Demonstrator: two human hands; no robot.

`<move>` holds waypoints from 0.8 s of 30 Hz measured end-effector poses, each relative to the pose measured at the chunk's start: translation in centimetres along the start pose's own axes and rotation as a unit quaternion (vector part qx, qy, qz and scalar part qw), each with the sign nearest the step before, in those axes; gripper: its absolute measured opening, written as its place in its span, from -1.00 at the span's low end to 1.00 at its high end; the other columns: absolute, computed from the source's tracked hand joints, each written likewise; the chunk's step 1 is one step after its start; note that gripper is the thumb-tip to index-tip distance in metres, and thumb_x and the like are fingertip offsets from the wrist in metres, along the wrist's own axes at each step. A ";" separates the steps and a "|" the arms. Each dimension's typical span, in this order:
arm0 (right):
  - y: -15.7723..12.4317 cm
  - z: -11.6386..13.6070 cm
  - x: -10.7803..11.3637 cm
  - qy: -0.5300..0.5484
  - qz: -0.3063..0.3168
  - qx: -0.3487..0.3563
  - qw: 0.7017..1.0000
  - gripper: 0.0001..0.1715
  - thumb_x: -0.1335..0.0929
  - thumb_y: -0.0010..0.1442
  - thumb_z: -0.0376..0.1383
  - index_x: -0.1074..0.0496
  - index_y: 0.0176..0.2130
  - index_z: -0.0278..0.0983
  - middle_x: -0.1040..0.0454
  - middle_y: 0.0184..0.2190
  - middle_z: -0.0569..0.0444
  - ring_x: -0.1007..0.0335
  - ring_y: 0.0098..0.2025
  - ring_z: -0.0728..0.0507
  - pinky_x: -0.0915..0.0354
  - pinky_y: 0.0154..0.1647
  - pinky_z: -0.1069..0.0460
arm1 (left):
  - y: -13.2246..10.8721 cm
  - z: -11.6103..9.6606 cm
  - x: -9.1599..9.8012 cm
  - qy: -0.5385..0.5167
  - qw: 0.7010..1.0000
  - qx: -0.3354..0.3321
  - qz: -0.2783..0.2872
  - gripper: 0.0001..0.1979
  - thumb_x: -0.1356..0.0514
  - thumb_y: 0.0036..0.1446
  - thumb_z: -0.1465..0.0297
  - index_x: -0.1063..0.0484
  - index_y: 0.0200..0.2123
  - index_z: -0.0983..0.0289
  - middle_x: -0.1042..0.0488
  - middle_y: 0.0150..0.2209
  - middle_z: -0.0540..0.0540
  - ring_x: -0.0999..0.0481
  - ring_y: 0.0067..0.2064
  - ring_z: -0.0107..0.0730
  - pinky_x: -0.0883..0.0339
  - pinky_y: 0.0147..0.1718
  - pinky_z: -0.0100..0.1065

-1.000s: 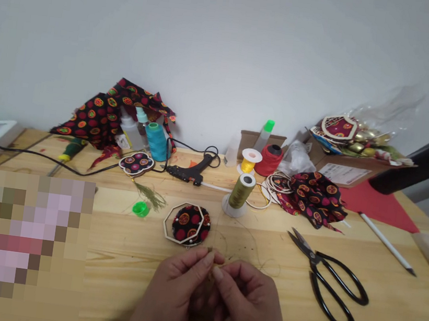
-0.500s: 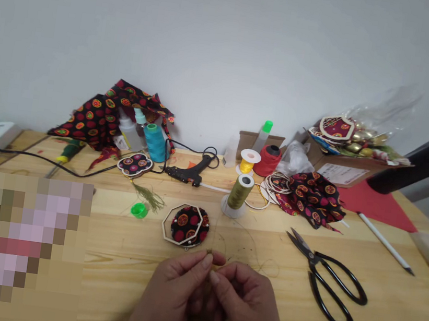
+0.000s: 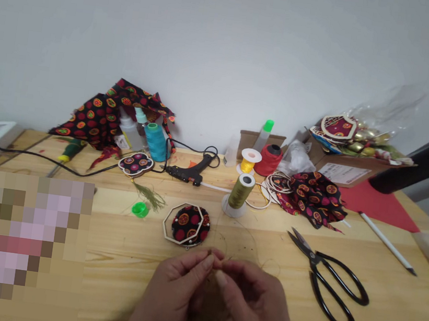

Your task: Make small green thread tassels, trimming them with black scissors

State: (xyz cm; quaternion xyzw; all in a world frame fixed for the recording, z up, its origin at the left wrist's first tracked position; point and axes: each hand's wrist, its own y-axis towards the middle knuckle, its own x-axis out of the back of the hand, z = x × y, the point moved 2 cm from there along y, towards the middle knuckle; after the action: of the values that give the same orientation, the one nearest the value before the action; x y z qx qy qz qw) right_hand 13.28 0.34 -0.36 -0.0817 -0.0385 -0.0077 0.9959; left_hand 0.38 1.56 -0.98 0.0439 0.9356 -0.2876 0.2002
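My left hand [image 3: 186, 280] pinches something small between thumb and forefinger, and the brownish-green bit showing at the tips looks like olive thread [image 3: 209, 254]. Close against it, my right hand [image 3: 256, 295] has its thumb and forefinger at the same thread, its fingers curled. Faint strands arc over the table from the olive thread spool [image 3: 240, 194] toward my hands. Just beyond my fingertips lies a round piece of patterned dark fabric [image 3: 186, 225] with an octagonal wooden frame [image 3: 165, 229] over it. The lower fingers of both hands are partly hidden.
Black-handled scissors [image 3: 315, 260] lie at right, with a white pencil [image 3: 387, 244] beyond. A glue gun [image 3: 191, 172], a blue thread cone [image 3: 156, 142], a red thread cone [image 3: 269, 160] and a cardboard box [image 3: 341, 172] stand along the wall. A green cap [image 3: 139, 209] sits left; blurred blocks cover the lower left.
My right thumb and forefinger have shifted slightly up and right, opening a small gap from the left fingertips. My left hand stays nearly still, still pinching.
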 end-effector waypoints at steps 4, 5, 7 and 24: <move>0.6 1.4 2.4 -0.097 -0.072 0.126 0.985 -0.87 -0.40 0.07 -0.27 -0.54 -0.34 -0.24 -0.50 -0.37 0.01 -0.41 -0.27 -0.13 -0.31 -0.23 0.01 | 0.0 0.0 0.1 0.062 0.998 -0.020 -0.012 -0.73 -0.29 -0.02 0.20 -0.55 -0.42 0.32 -0.13 -0.71 -0.15 0.02 -0.64 -0.59 0.19 -0.65 -0.45; 1.0 1.5 2.6 -0.081 -0.040 0.115 0.989 -0.87 -0.40 0.06 -0.28 -0.56 -0.33 -0.23 -0.49 -0.36 0.03 -0.41 -0.26 -0.13 -0.30 -0.22 0.01 | 0.0 -0.1 0.1 0.085 0.996 -0.022 -0.004 -0.72 -0.27 0.00 0.19 -0.55 -0.45 0.32 -0.12 -0.71 -0.15 0.02 -0.64 -0.59 0.19 -0.65 -0.45; 1.8 1.5 2.7 -0.032 0.036 0.054 0.997 -0.85 -0.41 0.04 -0.29 -0.58 -0.31 -0.21 -0.46 -0.36 0.06 -0.39 -0.29 -0.11 -0.30 -0.25 0.02 | -0.1 -0.1 -0.1 0.130 0.991 -0.023 0.016 -0.70 -0.22 0.04 0.18 -0.52 -0.50 0.32 -0.08 -0.73 -0.16 0.03 -0.65 -0.57 0.19 -0.65 -0.43; 3.0 1.1 2.0 0.125 0.172 -0.096 0.972 -0.87 -0.53 -0.19 -0.27 -0.60 -0.52 -0.27 -0.45 -0.53 0.15 -0.33 -0.44 -0.03 -0.19 -0.34 0.05 | -0.8 -0.9 -0.9 0.250 0.966 0.017 0.056 -0.62 -0.16 0.08 0.18 -0.31 -0.68 0.26 -0.14 -0.72 -0.11 -0.03 -0.64 -0.53 0.16 -0.64 -0.42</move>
State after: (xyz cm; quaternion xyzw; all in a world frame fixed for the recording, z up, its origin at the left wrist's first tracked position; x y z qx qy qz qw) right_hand 15.26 3.45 0.41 -0.1808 0.1019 0.1497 0.9667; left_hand 0.74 1.46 0.45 0.1700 0.9468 -0.2722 -0.0254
